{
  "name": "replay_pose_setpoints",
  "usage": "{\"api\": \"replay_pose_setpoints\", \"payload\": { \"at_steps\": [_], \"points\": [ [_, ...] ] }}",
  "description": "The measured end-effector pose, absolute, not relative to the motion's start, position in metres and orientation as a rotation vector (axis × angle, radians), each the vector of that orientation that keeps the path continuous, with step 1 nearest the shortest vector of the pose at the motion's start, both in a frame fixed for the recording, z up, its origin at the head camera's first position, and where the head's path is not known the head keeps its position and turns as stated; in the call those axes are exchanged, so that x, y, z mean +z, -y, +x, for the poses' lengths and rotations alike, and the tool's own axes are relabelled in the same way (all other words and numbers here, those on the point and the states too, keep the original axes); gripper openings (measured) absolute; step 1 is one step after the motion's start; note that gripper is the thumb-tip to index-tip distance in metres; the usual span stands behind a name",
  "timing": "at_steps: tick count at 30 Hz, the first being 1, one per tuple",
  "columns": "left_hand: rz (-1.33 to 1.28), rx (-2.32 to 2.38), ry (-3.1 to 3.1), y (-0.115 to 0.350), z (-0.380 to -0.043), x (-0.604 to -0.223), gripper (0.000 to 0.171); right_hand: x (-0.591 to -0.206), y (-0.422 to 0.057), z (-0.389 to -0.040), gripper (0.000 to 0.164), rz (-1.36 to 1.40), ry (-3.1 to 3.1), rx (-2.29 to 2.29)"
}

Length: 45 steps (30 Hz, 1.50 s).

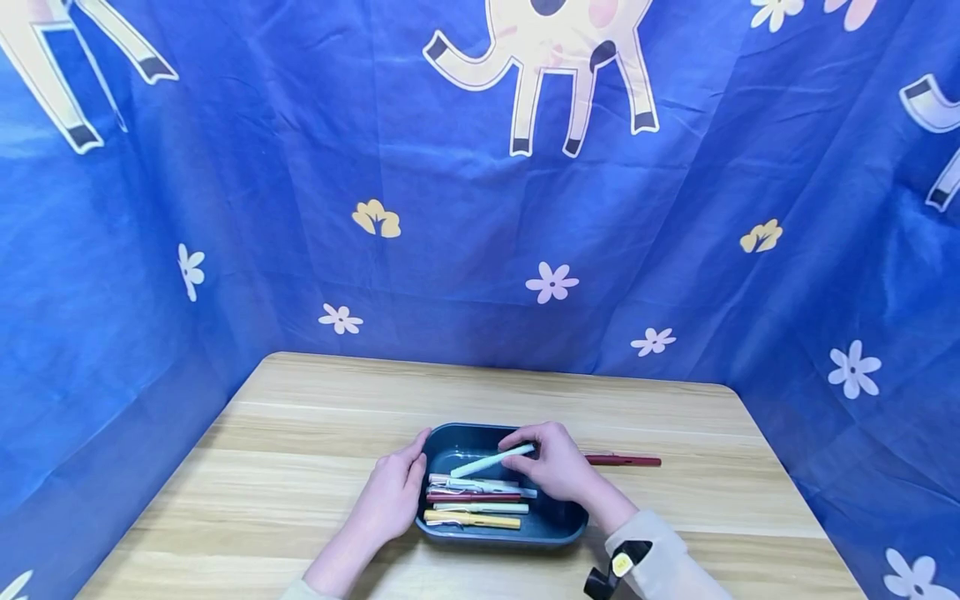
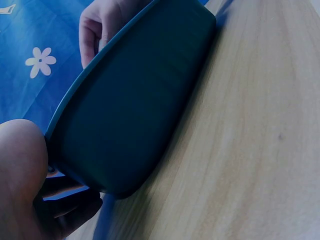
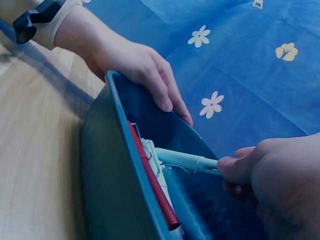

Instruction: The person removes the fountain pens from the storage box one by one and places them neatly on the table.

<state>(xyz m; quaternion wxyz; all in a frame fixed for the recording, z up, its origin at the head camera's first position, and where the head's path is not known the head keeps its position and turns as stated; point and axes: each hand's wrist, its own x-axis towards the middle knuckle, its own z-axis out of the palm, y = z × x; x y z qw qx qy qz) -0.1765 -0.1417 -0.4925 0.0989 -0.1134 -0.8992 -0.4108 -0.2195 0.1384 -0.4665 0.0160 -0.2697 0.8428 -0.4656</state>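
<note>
Right hand [image 1: 551, 467]: thumb and fingers pinch a pale blue-green pen [image 1: 491, 462] near one end, over the far part of the dark box [image 1: 517, 543]; the pen's free end slants toward the left hand [image 1: 390, 493]. Left hand: grips the end wall of the box nearest it, thumb at the rim, fingers on the outside. Step in hand, as judged from the grip: one pen is being handled at the box while the other hand steadies it; whether it is going in or coming out, cannot tell. Next move would call for a light, firm pinch, the pen kept level with the row and clear of the walls, and a steady left hand. Box contents, between the hands, from the far side toward the near: a whitish pen [image 1: 442, 478], a light blue pen [image 1: 521, 492], a dark red pen [image 1: 472, 497], a pale green pen [image 1: 491, 507], a yellow pen [image 1: 483, 521], all lying roughly side by side. Contact between the pinched pen and the row: unclear. Outside the box, just right of the right hand, a second dark red pen [image 1: 630, 460] lies on the table [image 1: 315, 433], partly hidden by that hand.
</note>
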Motion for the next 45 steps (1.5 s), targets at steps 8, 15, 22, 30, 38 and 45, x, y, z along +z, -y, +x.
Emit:
{"api": "replay_pose_setpoints", "payload": {
  "at_steps": [8,15,22,30,38,45],
  "points": [
    [-0.324,-1.194,2.669,0.141,-0.178,-0.492,0.045,-0.463,-0.144,-0.22,0.01,-0.689,-2.58,-1.711],
    [-0.342,-1.189,2.649,0.141,-0.178,-0.492,0.044,-0.456,-0.157,-0.218,0.014,-0.621,-2.566,-1.763],
    [-0.333,-1.203,2.661,0.141,-0.178,-0.492,0.045,-0.45,-0.176,-0.216,0.015,-0.554,-2.565,-1.809],
    [-0.322,-1.214,2.682,0.142,-0.18,-0.494,0.045,-0.443,-0.2,-0.209,0.014,-0.536,-2.586,-1.89],
    [-0.332,-1.245,2.677,0.141,-0.179,-0.493,0.045,-0.443,-0.228,-0.202,0.015,-0.538,-2.514,-2.036],
    [-0.342,-1.251,2.666,0.14,-0.178,-0.491,0.045,-0.444,-0.251,-0.199,0.015,-0.537,-2.673,-1.999]
  ]
}}
